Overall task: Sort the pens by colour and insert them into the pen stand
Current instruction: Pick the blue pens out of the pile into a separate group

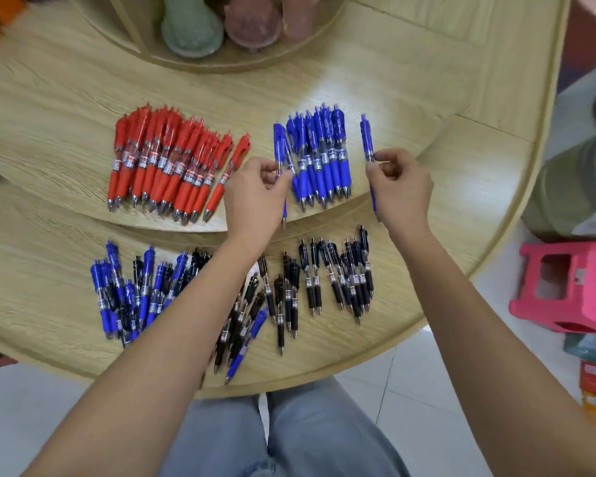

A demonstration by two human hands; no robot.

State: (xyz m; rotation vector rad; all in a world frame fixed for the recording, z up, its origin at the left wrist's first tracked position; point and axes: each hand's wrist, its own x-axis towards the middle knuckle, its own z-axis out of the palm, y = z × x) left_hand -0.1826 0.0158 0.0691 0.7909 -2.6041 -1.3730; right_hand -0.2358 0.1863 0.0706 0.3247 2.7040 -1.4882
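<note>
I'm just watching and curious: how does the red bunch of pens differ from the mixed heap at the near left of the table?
The red group is a single colour; the near-left heap mixes blue and black pens. The red group lies on the raised upper tier of the table; the heap lies on the lower tier, nearer the person. The red pens lie roughly parallel, tips toward the person; the heap's pens overlap more loosely. Both hold the same style of click pen with rubber grips.

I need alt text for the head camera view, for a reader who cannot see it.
Each hand holds a blue pen: left hand, right hand, on either side of a row of blue pens on a wooden table. A red pen group lies left; mixed blue and black pens lie nearer.
</note>
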